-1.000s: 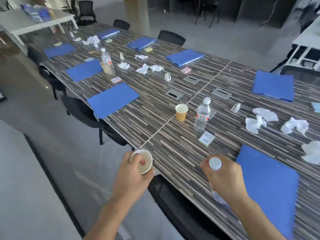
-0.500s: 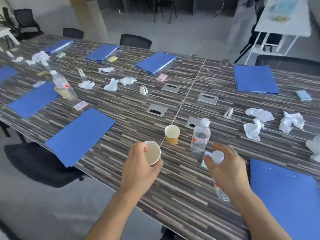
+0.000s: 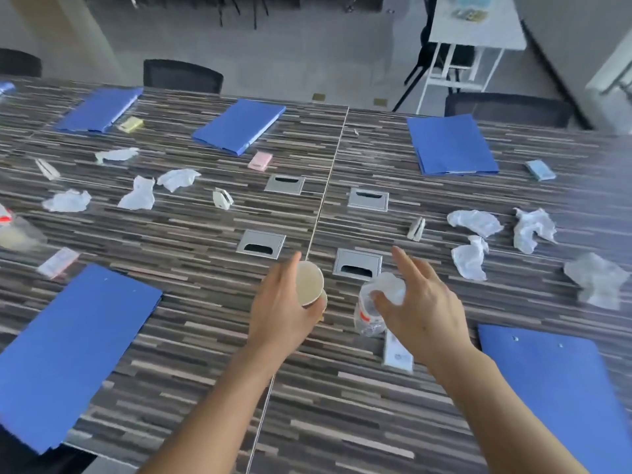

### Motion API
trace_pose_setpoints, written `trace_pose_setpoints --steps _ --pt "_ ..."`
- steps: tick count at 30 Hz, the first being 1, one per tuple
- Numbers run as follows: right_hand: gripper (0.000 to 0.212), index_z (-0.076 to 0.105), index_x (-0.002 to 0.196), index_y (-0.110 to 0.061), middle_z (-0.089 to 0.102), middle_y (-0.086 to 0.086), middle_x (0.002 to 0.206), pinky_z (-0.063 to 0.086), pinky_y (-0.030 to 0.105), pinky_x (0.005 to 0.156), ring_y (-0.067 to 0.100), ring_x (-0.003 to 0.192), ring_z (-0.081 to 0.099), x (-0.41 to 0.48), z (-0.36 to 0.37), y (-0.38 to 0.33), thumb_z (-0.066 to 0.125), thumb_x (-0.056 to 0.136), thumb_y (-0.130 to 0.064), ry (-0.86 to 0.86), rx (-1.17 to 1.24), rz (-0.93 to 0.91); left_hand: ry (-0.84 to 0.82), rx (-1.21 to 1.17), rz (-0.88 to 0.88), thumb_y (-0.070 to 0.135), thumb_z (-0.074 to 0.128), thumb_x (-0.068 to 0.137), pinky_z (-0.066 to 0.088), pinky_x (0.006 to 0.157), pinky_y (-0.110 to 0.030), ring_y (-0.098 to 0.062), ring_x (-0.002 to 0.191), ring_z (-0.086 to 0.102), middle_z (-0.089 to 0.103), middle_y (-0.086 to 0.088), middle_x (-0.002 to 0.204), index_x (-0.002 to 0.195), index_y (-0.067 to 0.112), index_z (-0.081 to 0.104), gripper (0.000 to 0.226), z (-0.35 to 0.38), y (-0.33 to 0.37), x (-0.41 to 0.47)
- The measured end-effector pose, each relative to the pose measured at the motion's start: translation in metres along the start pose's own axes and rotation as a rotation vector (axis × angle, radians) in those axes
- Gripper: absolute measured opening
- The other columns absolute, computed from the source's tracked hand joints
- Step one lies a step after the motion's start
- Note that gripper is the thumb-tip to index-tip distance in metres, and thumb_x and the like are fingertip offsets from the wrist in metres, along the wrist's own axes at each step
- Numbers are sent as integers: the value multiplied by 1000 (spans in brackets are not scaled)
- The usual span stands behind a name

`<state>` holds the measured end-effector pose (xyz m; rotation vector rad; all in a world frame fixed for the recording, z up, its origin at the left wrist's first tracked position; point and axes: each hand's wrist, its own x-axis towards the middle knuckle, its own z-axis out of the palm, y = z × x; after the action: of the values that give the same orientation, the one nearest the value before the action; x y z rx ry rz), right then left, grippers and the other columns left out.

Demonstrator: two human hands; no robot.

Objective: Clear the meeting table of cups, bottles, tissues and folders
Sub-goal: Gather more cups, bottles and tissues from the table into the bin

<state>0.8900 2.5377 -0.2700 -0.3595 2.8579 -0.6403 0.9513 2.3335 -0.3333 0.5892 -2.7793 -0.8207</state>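
My left hand [image 3: 280, 313] grips a white paper cup [image 3: 307, 282] and holds it right over a brown paper cup [image 3: 323, 301] that stands on the striped meeting table [image 3: 191, 234]. My right hand [image 3: 420, 309] closes on the top of a clear water bottle [image 3: 367, 316] with a red label; its index finger points outward. The palm hides whatever else it carries. Blue folders lie near left [image 3: 75, 343], near right [image 3: 561, 388] and farther back [image 3: 451, 145]. Crumpled tissues lie to the right [image 3: 475, 222] and to the left [image 3: 138, 195]. Another bottle [image 3: 10, 227] shows at the left edge.
Metal cable ports [image 3: 261, 242] are set in the table's middle. Small card stands [image 3: 222, 198], a white packet [image 3: 396, 354] by my right wrist and coloured note pads [image 3: 260, 161] lie about. Black chairs [image 3: 183, 75] stand along the far side, a white table [image 3: 475, 22] beyond.
Both hands moved forward over the table. The left brought its cup over the brown cup; the right reached the standing bottle with its index finger stretched out.
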Motion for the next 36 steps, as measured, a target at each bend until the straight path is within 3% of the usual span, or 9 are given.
trace_pose_setpoints --steps 4,7,12,15,18,21,27,33,36 --pt "58 42 149 -37 50 -16 147 43 30 78 19 120 59 10 6 -8 56 94 -52 -17 -85 12 -61 44 69 51 77 76 51 91 -37 -18 117 53 50 6 132 145 30 34 84 24 -16 19" --pt "45 53 135 -39 66 -14 124 45 32 75 20 109 63 18 12 -11 58 92 -51 12 -111 24 -142 62 98 47 79 77 50 93 -36 -16 119 52 47 6 135 143 30 33 83 42 -26 23" --pt "39 60 127 -41 72 -11 109 42 31 70 22 99 65 27 20 -10 64 89 -45 94 -155 13 -258 65 100 44 77 75 52 95 -36 -15 119 49 40 7 138 145 31 29 85 66 -41 26" --pt "34 66 118 -41 74 -8 90 40 30 62 25 82 67 29 26 -7 69 85 -40 157 -199 -10 -310 100 116 49 75 76 55 89 -36 -14 116 51 39 8 135 143 32 31 82 77 -42 26" --pt "30 69 109 -42 72 -8 75 39 28 56 26 69 65 29 30 -5 73 80 -39 199 -221 -33 -306 110 105 48 81 75 58 84 -32 -14 112 55 43 7 131 139 32 35 81 87 -46 24" --pt "23 69 99 -40 56 -8 57 36 27 52 26 55 52 27 29 -4 74 77 -36 223 -220 -37 -285 105 94 43 83 74 58 79 -29 -14 107 59 48 7 127 134 32 39 75 87 -46 21" --pt "25 71 87 -34 65 -8 60 33 25 49 26 57 59 7 28 -26 84 66 -30 226 -217 -135 -230 88 -8 47 79 77 58 76 -27 -10 100 58 47 10 124 136 37 33 76 50 -62 -11" --pt "37 52 59 -36 24 -21 39 11 10 45 3 36 28 -13 33 -81 83 52 -18 143 -207 -327 -126 119 -149 53 74 79 57 85 -27 -9 107 57 46 10 131 140 38 30 77 -15 -110 -60" --pt "37 58 61 -38 38 -14 40 20 13 37 15 35 43 -26 48 -113 86 50 -16 87 -200 -411 -59 129 -237 51 73 80 58 82 -28 -12 106 58 46 11 132 139 41 30 74 -56 -141 -87"
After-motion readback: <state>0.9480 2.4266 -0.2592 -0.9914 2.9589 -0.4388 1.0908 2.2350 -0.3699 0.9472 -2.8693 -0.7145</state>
